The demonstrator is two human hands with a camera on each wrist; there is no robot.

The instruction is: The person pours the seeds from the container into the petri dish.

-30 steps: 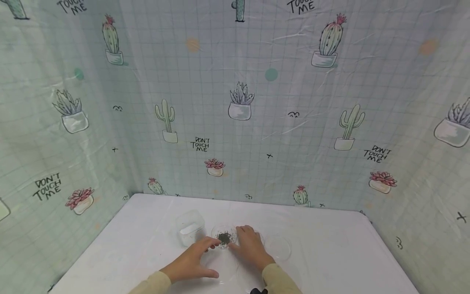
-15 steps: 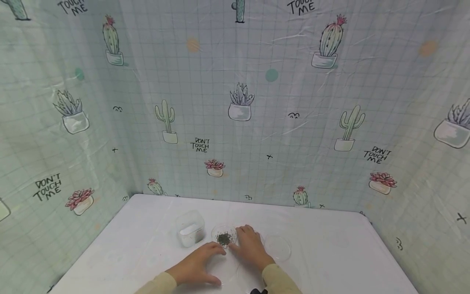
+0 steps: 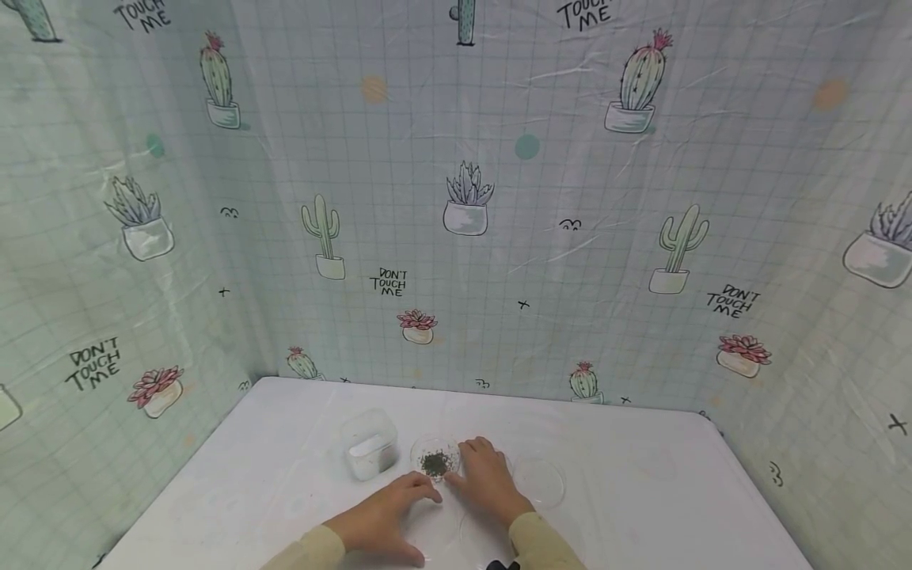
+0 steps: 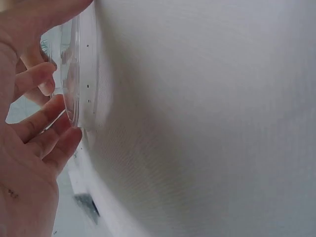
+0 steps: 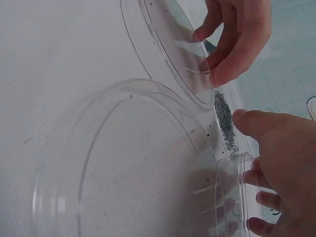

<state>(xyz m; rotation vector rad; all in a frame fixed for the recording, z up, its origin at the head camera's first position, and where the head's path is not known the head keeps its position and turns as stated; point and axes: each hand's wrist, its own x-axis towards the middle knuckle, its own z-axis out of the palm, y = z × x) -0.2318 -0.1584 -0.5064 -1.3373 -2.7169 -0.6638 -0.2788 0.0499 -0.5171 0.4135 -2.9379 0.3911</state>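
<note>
Several clear round petri dishes stand on the white table. My left hand (image 3: 385,514) grips a clear petri dish (image 4: 74,74) across its width, thumb on the near side and fingertips on the far rim. Beyond it lies a dish with dark green granules (image 3: 435,464), also seen edge-on in the right wrist view. My right hand (image 3: 488,479) rests beside that dish, its thumb close to the granules (image 5: 224,121). In the right wrist view its fingers (image 5: 264,200) lie loosely bent at the top rim of another clear dish (image 5: 242,173).
A clear plastic box (image 3: 369,447) with something white inside stands at the left. One clear dish (image 3: 539,481) lies right of my right hand, and a large one (image 5: 133,163) nearer to me. Cactus-printed sheeting (image 3: 463,317) walls the table's back and sides.
My left hand has drawn back from beside the granule dish, toward me and slightly right, and its fingers now span the nearer clear dish. My right hand stays in place.
</note>
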